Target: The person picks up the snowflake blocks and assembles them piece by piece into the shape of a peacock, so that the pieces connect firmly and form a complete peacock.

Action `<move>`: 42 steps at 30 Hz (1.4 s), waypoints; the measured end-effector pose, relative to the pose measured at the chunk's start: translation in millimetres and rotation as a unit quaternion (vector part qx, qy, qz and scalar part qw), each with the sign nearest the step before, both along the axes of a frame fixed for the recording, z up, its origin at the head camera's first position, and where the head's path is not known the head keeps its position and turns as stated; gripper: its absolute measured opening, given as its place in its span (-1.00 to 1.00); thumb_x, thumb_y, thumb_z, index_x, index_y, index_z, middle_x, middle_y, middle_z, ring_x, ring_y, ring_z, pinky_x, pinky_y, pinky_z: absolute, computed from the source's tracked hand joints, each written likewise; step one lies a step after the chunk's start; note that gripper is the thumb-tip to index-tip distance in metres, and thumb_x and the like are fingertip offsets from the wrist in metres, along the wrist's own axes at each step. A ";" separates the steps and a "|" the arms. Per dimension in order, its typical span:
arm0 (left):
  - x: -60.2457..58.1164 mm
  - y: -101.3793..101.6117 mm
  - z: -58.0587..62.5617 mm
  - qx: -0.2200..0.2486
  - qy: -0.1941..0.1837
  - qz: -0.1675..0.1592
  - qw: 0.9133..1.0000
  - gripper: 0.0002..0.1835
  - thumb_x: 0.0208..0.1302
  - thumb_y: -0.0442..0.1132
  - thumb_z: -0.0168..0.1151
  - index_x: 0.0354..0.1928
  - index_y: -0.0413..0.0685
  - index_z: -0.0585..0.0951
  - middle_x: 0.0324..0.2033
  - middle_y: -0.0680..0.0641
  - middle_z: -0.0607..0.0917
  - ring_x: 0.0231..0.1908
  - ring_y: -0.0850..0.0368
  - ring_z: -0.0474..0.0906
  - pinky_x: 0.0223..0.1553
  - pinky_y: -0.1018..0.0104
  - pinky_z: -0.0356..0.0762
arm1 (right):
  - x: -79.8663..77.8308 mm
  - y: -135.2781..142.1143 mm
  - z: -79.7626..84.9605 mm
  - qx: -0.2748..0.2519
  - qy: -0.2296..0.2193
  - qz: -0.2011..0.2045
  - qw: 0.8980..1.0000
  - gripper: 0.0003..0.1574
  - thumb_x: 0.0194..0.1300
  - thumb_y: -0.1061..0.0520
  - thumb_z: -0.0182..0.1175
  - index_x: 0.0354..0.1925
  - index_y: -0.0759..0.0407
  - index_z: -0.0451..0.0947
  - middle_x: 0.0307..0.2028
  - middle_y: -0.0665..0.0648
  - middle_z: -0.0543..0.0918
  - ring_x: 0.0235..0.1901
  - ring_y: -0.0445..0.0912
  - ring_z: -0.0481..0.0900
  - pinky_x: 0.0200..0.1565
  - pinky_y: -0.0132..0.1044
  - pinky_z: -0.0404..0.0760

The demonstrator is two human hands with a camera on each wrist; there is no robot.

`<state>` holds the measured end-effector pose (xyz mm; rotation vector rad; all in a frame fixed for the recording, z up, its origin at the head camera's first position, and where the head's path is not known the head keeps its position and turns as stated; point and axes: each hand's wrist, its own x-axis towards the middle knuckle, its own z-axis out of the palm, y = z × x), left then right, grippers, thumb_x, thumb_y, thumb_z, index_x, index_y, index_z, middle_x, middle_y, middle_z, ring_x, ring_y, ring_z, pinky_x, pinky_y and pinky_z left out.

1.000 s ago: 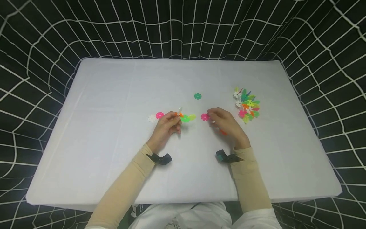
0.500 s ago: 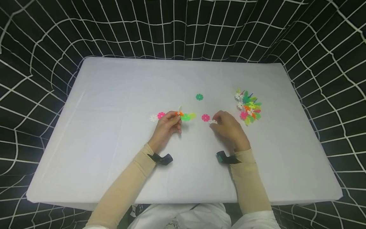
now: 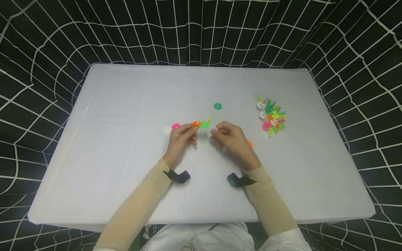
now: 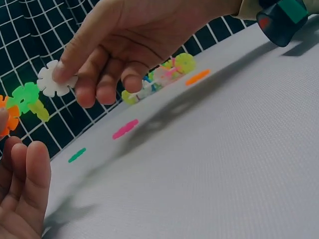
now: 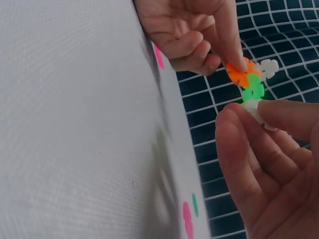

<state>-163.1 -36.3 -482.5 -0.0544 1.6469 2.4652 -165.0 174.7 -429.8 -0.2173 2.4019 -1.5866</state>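
My left hand (image 3: pixel 180 137) pinches a small chain of joined plastic snowflake discs by its orange disc (image 5: pixel 238 75). A white disc (image 5: pixel 269 68) stands upright on the orange one, and a green disc (image 5: pixel 253 89) continues the chain, with a yellow disc (image 4: pixel 39 110) slotted onto its end. Just to the right, my right hand (image 3: pixel 232 137) pinches a loose white snowflake disc (image 4: pixel 54 80) between thumb and fingers. Both hands are raised over the table, and the loose white disc is close to the yellow end of the chain.
A mixed pile of snowflake discs (image 3: pixel 272 116) lies at the right of the white table (image 3: pixel 125 94). A dark green disc (image 3: pixel 217 106) lies ahead, a pink disc (image 3: pixel 176 126) and white disc (image 3: pixel 167 130) at left. Near the right hand lie an orange disc (image 3: pixel 250 144) and another pink disc (image 4: pixel 125 129).
My right hand has picked the white disc up off the table and carried it left toward the chain. The left hand keeps its hold, and the chain's yellow end has turned upward.
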 end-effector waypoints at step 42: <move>1.4 -0.6 -1.8 -0.228 0.124 -0.006 0.966 -0.80 0.32 -0.28 0.37 -0.07 -0.19 0.77 -0.54 0.02 0.54 -0.59 0.16 0.49 -0.50 0.51 0.40 | -0.9 3.2 -5.2 0.133 0.106 0.050 0.984 -0.89 0.39 0.10 0.28 -0.25 0.11 0.66 -0.36 0.08 0.82 -0.53 -0.13 0.54 -0.44 -0.34 0.48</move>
